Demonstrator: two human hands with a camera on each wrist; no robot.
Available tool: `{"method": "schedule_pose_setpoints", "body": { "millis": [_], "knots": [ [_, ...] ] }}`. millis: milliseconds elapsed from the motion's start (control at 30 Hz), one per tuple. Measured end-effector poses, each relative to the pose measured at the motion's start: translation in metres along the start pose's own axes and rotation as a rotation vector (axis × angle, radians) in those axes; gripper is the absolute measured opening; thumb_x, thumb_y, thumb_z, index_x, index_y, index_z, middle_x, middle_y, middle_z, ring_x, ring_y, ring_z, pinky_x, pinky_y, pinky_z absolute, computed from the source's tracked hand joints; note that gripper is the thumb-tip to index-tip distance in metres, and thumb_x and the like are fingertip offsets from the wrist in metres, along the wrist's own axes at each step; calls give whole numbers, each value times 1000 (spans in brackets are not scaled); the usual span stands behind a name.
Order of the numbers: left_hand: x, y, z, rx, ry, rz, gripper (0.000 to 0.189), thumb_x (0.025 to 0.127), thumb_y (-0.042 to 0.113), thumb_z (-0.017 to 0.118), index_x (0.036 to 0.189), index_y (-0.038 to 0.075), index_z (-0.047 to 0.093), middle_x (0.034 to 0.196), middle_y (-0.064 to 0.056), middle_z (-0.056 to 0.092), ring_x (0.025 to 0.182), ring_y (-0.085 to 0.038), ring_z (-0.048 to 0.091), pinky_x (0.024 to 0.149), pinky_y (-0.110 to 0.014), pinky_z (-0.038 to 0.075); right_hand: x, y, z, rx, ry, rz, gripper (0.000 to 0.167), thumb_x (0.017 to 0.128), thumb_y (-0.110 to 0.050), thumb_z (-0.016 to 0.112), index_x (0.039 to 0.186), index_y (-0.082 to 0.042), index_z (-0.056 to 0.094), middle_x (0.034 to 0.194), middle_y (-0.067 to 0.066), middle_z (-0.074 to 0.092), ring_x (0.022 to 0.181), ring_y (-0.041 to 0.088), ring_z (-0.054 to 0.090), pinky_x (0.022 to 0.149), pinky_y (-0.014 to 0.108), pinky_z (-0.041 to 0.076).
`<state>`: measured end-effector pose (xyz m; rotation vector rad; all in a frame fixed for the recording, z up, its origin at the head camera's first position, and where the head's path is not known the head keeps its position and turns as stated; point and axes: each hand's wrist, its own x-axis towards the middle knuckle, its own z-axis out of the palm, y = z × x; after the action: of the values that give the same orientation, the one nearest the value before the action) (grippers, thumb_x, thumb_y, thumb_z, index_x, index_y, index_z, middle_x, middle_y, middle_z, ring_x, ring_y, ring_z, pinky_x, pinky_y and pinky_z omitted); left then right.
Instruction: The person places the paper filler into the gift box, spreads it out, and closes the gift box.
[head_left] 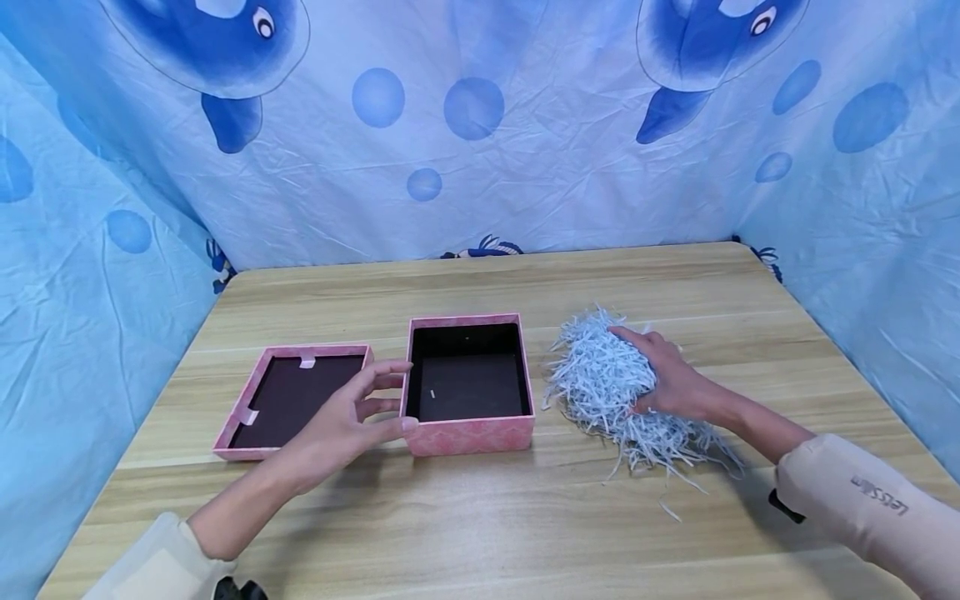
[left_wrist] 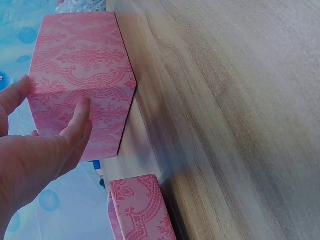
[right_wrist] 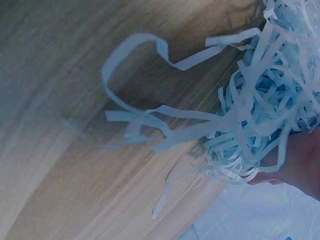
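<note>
A pink patterned box (head_left: 471,438) with a black inside stands without its lid at the middle of the table. My left hand (head_left: 347,423) is at its left side, thumb by the front corner and fingers spread along the wall; in the left wrist view the fingertips (left_wrist: 84,106) rest against the patterned side. To the right of the box, my right hand (head_left: 675,379) grips a heap of pale blue shredded paper (head_left: 600,367), its thumb and fingers sunk into the strands. Loose strips of the paper (right_wrist: 250,105) trail down in the right wrist view.
The pink box lid (head_left: 307,396) lies inside up on the wooden table (head_left: 480,517), left of the box and partly behind my left hand. A blue curtain (head_left: 480,200) with whales surrounds the table's back and sides. One loose strip (head_left: 670,510) lies nearer the front.
</note>
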<state>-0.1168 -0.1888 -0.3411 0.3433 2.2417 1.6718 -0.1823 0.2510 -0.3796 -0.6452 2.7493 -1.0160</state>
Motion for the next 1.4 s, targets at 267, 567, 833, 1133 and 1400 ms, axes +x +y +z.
{"method": "schedule_pose_setpoints", "body": {
  "millis": [267, 567, 833, 1133, 1400],
  "knots": [
    [1, 0, -1, -7, -9, -8, 68, 85, 22, 75, 142, 23, 39, 142, -18, 39, 125, -40, 47, 88, -30, 51, 2, 1, -2, 49, 0, -21, 108, 61, 17, 78, 151, -11, 24, 151, 22, 26, 135, 50, 19, 98, 73, 25],
    [0, 0, -1, -2, -8, -7, 67, 85, 22, 75, 142, 25, 39, 142, -17, 38, 126, -39, 46, 88, -31, 51, 0, 2, -3, 91, -17, 20, 92, 70, 21, 64, 149, -1, 25, 150, 30, 23, 136, 52, 19, 97, 63, 37],
    [0, 1, 0, -8, -7, -5, 67, 85, 21, 75, 142, 25, 39, 142, -17, 39, 126, -39, 46, 88, -32, 51, 0, 2, -4, 115, 23, 51, 84, 72, 20, 64, 147, 1, 29, 147, 30, 27, 134, 52, 24, 96, 62, 38],
    [0, 0, 0, -9, -6, -4, 67, 85, 21, 75, 141, 25, 40, 142, -17, 39, 126, -39, 46, 88, -32, 51, -1, 0, -15, 156, 48, 83, 85, 73, 19, 62, 148, -6, 31, 147, 25, 33, 134, 49, 28, 103, 63, 30],
    [0, 0, -1, -4, -7, -2, 67, 85, 21, 75, 142, 24, 39, 142, -17, 39, 126, -40, 46, 87, -31, 51, -1, -4, -29, 155, 91, 72, 85, 73, 20, 63, 148, -4, 30, 146, 26, 36, 133, 49, 32, 104, 62, 30]
  ]
}}
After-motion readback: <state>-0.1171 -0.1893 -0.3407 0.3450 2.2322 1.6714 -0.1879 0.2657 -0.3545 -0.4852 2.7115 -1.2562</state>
